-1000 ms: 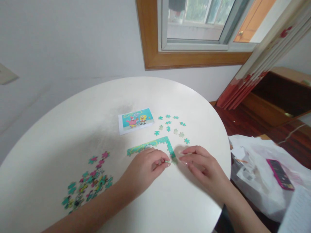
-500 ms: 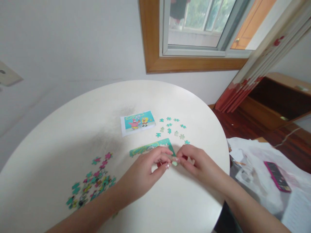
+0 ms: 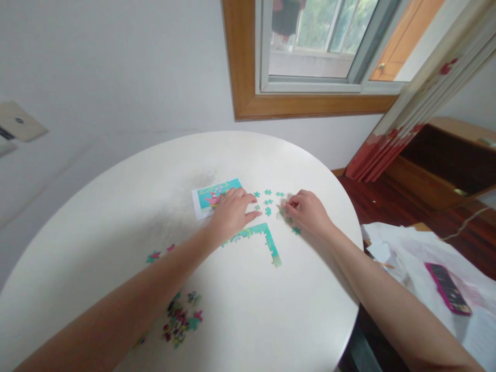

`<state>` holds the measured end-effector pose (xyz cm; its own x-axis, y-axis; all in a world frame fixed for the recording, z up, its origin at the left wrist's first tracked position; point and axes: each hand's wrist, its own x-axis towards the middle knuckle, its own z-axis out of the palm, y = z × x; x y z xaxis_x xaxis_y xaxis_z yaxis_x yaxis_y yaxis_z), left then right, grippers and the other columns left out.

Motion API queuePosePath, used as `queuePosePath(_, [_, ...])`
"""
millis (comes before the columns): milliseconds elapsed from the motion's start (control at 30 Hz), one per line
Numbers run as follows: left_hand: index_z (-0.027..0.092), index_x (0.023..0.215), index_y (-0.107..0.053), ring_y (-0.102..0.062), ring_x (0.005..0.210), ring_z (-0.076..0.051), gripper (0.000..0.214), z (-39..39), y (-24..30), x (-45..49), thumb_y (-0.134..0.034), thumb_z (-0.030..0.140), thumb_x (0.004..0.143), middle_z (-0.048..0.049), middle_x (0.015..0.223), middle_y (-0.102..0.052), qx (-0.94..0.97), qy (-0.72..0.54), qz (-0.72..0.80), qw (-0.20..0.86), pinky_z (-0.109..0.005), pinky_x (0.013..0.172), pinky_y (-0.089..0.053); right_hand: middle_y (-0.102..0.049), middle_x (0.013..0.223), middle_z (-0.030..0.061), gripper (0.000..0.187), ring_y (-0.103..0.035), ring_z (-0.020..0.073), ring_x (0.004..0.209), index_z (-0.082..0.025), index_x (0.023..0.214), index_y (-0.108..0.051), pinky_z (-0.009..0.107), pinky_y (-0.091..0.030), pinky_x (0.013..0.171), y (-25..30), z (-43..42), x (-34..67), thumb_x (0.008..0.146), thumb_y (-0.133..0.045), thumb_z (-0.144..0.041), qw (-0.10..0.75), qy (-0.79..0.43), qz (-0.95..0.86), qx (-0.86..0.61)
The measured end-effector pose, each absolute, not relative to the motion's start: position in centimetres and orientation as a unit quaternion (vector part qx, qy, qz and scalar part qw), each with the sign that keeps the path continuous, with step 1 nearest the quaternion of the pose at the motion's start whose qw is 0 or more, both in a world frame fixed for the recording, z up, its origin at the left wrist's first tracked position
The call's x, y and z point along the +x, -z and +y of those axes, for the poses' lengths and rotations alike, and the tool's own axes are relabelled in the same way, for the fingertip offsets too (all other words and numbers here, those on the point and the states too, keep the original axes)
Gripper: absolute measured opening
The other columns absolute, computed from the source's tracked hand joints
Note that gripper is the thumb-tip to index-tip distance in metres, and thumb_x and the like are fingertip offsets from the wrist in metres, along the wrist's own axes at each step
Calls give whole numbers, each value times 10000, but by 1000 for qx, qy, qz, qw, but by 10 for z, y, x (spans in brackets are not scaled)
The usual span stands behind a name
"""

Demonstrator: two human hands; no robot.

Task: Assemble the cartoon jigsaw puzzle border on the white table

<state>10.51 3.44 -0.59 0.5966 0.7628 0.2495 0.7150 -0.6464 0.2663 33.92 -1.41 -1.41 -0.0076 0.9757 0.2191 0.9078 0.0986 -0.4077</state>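
My left hand (image 3: 231, 213) rests over the right part of the reference picture (image 3: 207, 199), thumb and fingers apart, with nothing between them. Just right of its fingertips lie several loose teal puzzle pieces (image 3: 268, 212). My right hand (image 3: 307, 211) is at the right side of this group, thumb and forefinger pinched on a small puzzle piece (image 3: 284, 206) that they mostly cover. Nearer to me, joined border pieces (image 3: 273, 249) form a corner, with a pale green piece at the lower end. My left forearm hides part of the top strip.
A heap of mixed puzzle pieces (image 3: 178, 323) lies at the near left, partly behind my left forearm. All this is on a round white table (image 3: 240, 320). On the right, a pink-edged phone (image 3: 447, 288) lies on white plastic. A window (image 3: 310, 46) is behind.
Both hands have moved away from the border's lower right end, up toward the loose pieces. A pale green piece now sits at that end. My left hand has opened.
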Motion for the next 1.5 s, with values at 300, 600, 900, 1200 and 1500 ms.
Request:
queuePosePath(300, [201,961,-676,-549,1055,-281,129,39,10,110,-671,296,874,-69,996,-621,896,-153,410,72,-432,972,-409,-586,756,53,313,-536,194,772,-189,689,-642,309,-362,712,18,-14,346,904,-604,-413,247,-63,-703,-664])
queuePosePath(600, [159,1031,-629,-572,1030,-267,264,38,15,114,-699,357,871,-90,1038,-628,896,-160,409,68,-407,946,-425,-561,741,43,289,-530,184,759,-187,674,-621,295,-362,705,16,-17,345,912,-586,-348,264,-87,-699,-658])
queuePosePath(900, [190,1073,-629,-530,1075,-298,250,33,11,113,-665,364,898,-94,1069,-618,894,-156,418,40,-444,963,-396,-542,730,34,279,-515,171,727,-184,666,-604,288,-356,681,16,-18,346,908,-588,-323,279,-108,-701,-648])
queuePosePath(1200, [202,1017,-652,-546,1054,-289,198,39,8,109,-674,347,885,-78,1029,-619,893,-137,426,46,-437,959,-403,-540,731,30,269,-504,161,711,-183,657,-588,287,-346,667,15,-18,346,900,-595,-297,286,-123,-701,-642])
queuePosePath(1500, [184,1006,-635,-566,1023,-273,212,47,10,108,-671,354,883,-77,1038,-630,894,-133,423,57,-411,925,-427,-535,734,24,267,-495,151,700,-182,663,-596,277,-343,656,16,-19,347,904,-592,-297,289,-134,-702,-637])
